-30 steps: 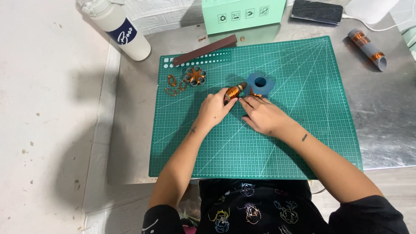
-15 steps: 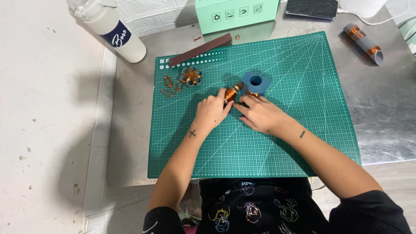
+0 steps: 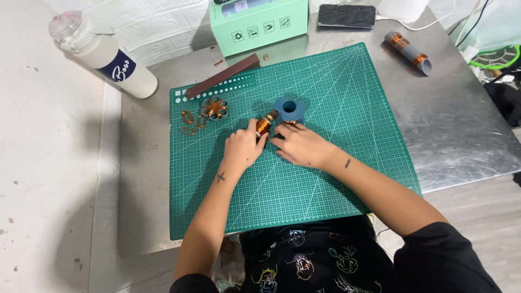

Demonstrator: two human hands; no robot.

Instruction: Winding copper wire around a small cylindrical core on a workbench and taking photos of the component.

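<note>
Copper-wound coil piece (image 3: 265, 123), small and orange-brown, lies on the green cutting mat (image 3: 336, 179) just left of a blue flower-shaped holder (image 3: 289, 108) with a round hole in its middle. The left hand (image 3: 242, 149) pinches the coil's near end between thumb and fingertips, apparently to keep it from rolling on the flat mat. The right hand (image 3: 301, 145) rests palm-down beside it, fingers (image 3: 282, 130) close together and reaching toward the foot of the blue holder; whether they grip anything there cannot be told, since a glint of copper shows at the fingertips but is mostly hidden. Both forearms rest low over the mat, which steadies fine work with a small part.

Counting what lies about: one coil piece in hand, one blue holder, one finished copper rosette (image 3: 214, 107) at the mat's upper left, and about three loose copper loops (image 3: 189, 123) just beside it, set out of the working area. One dark brown strip (image 3: 222, 76) lies across the mat's top corner. On the bare metal table (image 3: 467, 130) sit one grey tube (image 3: 408, 52) wound with copper bands, one mint-green box (image 3: 259, 24), one dark phone (image 3: 346, 16) and one white bottle (image 3: 103, 54), all well apart from the hands.
</note>
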